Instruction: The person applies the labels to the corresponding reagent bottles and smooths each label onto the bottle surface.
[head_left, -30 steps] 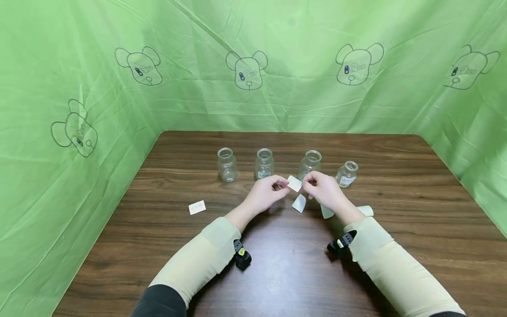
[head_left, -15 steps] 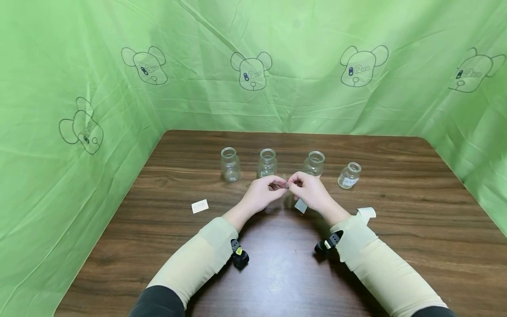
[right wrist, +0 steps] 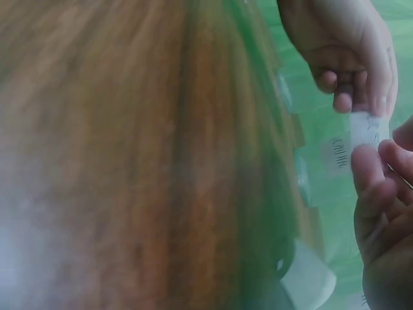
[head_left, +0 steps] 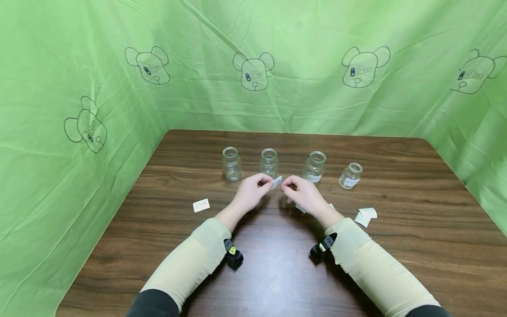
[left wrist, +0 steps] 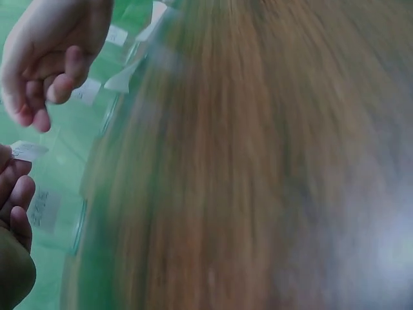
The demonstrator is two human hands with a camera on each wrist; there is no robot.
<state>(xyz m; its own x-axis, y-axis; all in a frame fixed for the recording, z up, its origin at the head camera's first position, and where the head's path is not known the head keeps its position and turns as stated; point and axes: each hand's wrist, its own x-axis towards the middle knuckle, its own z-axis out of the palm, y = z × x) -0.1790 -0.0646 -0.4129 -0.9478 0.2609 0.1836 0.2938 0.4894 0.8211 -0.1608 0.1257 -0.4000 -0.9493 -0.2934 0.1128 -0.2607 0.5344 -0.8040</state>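
My left hand (head_left: 250,193) pinches a small white label (head_left: 276,182) with handwriting on it, held above the table. Close to its right side is my right hand (head_left: 303,193), fingers loosely curled; in the left wrist view the right fingertips are apart from the label. The right wrist view shows the left hand (right wrist: 352,51) on the label (right wrist: 368,129) and the right thumb overlapping its edge, contact unclear. Beyond the hands stand glass jars: a left one (head_left: 231,165), a second (head_left: 269,162), a third (head_left: 315,164) with a label, and a small labelled one (head_left: 350,177).
Another written slip (head_left: 201,205) lies at the left on the wooden table (head_left: 273,273). Curled white paper pieces (head_left: 366,215) lie to the right, and more scraps (head_left: 300,208) are partly hidden under the right hand. A green cloth (head_left: 253,110) encloses the back and sides.
The hands came together at the label, then drew slightly apart and shifted left. The label stays in the left fingers, now turned with writing showing. The head view has shifted slightly.
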